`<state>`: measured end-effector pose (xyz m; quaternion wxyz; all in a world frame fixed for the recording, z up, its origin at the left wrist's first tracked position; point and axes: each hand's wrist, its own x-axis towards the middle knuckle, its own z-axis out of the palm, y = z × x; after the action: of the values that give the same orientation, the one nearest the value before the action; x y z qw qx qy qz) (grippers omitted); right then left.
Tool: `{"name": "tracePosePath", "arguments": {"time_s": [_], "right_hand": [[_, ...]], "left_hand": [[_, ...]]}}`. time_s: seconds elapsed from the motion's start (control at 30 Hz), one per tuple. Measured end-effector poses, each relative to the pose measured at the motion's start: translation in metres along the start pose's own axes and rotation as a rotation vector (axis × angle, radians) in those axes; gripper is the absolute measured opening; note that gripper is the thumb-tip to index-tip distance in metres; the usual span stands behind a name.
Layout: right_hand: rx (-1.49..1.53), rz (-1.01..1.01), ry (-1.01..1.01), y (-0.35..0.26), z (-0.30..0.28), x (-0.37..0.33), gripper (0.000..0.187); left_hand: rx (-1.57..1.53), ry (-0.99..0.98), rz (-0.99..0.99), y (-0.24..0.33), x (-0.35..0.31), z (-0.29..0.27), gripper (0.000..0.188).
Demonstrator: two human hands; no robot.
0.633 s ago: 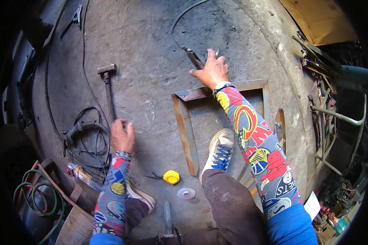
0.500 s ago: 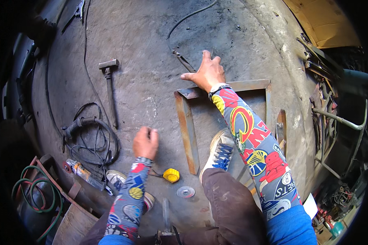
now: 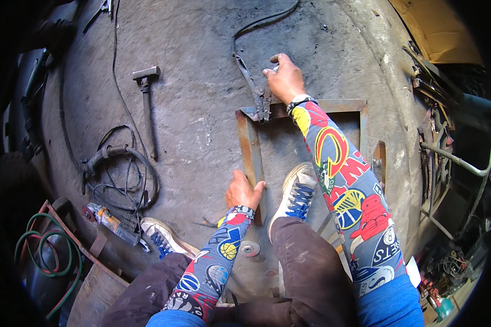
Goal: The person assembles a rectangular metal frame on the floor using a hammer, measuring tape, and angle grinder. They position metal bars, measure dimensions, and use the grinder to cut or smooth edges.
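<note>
A rusty rectangular metal frame (image 3: 338, 107) lies on the floor between my hands and feet. My left hand (image 3: 244, 192) is at its left bar, thumb over the bar's right edge and fingers curled at the left side. A dark metal clamp (image 3: 261, 98) on a cable sits across the far left corner of the frame. Just beyond the far bar is my right hand (image 3: 287, 80), fingers bent around a small pale thing that I cannot make out. A yellow tape measure (image 3: 221, 222) is mostly hidden behind my left wrist, and a grey disc (image 3: 249, 249) lies nearby.
A hammer (image 3: 147, 73) lies to the left, above a coiled cable with a ribbed handle (image 3: 105, 155). An angle grinder (image 3: 112, 224) rests beside my left shoe (image 3: 166, 238). Green hoses (image 3: 52, 234) hang at the lower left; metal scrap and a bent tube (image 3: 455, 159) line the right.
My left hand has moved right, onto the frame's left bar. My right hand has shifted slightly right, and its spread fingers have curled in. The clamp now shows on the frame's corner.
</note>
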<state>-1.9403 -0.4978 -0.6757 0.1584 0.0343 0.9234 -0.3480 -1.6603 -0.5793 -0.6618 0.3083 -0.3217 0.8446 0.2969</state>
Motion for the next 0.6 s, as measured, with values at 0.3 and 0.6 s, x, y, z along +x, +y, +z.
{"name": "tracePosePath", "arguments": {"time_s": [0.3,0.6], "right_hand": [[0.105,-0.335,0.383,0.006,-0.025,-0.037,0.050],[0.437,0.234,-0.436,0.073,0.051,-0.232,0.045]], "left_hand": [[-0.154,-0.071,0.015,-0.017,0.001,-0.009,0.048],[-0.214,-0.030,0.339,-0.058,0.019,0.003,0.049]]}}
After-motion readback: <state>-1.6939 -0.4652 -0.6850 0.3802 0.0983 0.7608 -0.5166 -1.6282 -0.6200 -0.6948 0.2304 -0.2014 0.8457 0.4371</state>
